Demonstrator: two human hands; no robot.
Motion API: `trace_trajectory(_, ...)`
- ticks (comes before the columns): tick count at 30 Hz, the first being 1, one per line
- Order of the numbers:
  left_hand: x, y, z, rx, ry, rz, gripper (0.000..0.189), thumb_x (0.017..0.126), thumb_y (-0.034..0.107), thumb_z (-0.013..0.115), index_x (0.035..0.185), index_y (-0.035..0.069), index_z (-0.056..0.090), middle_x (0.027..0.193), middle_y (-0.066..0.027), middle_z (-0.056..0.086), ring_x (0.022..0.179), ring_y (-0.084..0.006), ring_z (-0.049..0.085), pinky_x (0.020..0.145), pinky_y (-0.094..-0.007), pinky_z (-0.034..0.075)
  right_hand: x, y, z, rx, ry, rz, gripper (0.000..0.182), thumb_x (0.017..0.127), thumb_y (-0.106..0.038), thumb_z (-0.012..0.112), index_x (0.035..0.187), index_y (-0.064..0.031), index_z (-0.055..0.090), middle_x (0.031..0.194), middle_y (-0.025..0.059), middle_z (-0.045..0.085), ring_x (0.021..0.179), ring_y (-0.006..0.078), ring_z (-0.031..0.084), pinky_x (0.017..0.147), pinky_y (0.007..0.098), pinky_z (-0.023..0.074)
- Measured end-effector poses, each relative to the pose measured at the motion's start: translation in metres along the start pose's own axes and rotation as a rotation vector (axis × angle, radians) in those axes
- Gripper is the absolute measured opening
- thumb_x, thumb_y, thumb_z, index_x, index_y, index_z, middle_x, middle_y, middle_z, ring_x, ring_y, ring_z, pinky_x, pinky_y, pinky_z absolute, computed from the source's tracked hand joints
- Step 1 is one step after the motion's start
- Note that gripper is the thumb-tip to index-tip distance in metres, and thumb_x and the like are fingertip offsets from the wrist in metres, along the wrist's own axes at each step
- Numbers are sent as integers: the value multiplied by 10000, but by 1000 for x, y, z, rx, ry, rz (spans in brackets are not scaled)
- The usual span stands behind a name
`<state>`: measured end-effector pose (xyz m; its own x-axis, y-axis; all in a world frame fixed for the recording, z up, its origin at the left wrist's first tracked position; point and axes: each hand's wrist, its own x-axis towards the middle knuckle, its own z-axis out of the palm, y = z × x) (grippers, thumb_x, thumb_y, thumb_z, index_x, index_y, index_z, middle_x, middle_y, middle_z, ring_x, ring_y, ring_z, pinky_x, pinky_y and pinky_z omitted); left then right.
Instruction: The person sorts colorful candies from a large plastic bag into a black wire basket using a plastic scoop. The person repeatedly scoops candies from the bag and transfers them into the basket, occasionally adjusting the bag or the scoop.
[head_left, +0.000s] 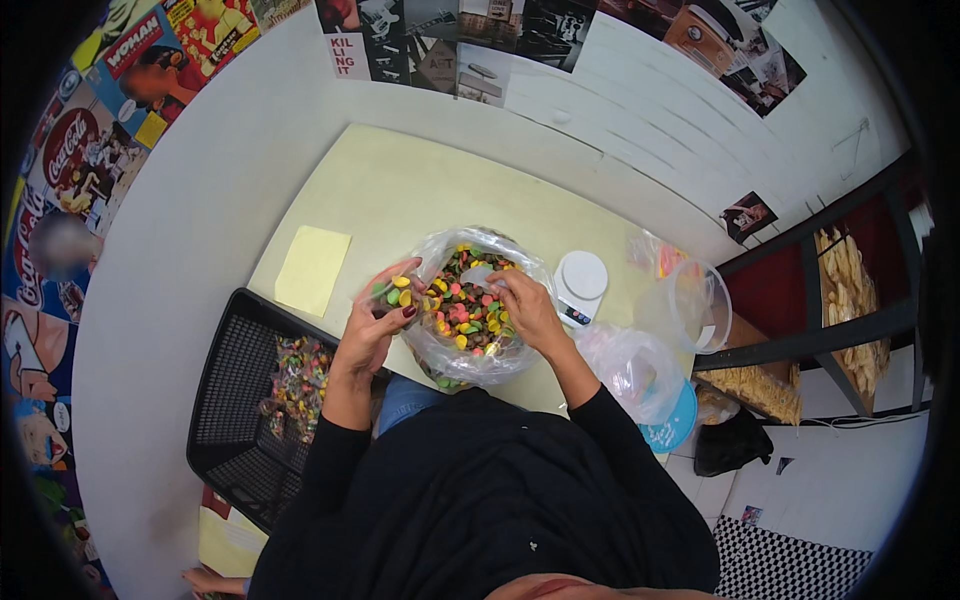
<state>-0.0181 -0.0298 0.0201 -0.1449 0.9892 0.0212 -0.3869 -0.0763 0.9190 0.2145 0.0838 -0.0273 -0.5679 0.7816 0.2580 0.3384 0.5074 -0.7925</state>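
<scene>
A large clear plastic bag (480, 367) stands wide open on the pale yellow table, filled with small round pieces in yellow, green, pink and dark brown. My left hand (379, 322) holds a small clear plastic bag (391, 291) with some of the same pieces at the big bag's left rim. Over the pieces, my right hand (529, 306) grips a translucent scoop (474, 277). Just right of the bag sits a white digital kitchen scale (583, 283).
A black plastic basket (206, 397) with filled small bags stands at the left. A yellow paper (313, 270) lies on the table. At the right are a clear tub (697, 307), plastic bags (630, 367) and a blue lid (673, 427). Another person's hand (204, 580) shows at lower left.
</scene>
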Motion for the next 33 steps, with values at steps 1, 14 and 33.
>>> trace_trajectory(1, -2, 0, 0, -4, -1, 3, 774, 730, 228, 794, 1381, -62, 491, 1122, -103, 604, 1119, -207, 549, 1027, -326, 397, 0, -2, 1, 10, -13, 11, 140, 969, -90, 558, 1074, -14, 611, 1028, 188, 650, 925, 372, 646, 797, 442, 508)
trace_trajectory(14, 4, -2, 9, -147, -111, -16, 744, 778, 110, 637, 1463, -62, 405, 1277, -139, 584, 1276, -231, 505, 1129, -347, 330, -4, 10, 3, 177, -3, 174, 180, 996, -177, 547, 1059, -14, 590, 790, 190, 703, 766, 282, 726, 673, 377, 528)
trace_trajectory(33, 22, -14, 26, 302, -71, 35, 711, 807, -14, 569, 1499, 30, 408, 1400, -120, 476, 1341, -223, 430, 1127, -327, 317, -12, 18, 25, 401, 7, 450, 218, 1026, -179, 510, 1120, 14, 547, 863, 166, 701, 743, 206, 726, 659, 308, 572)
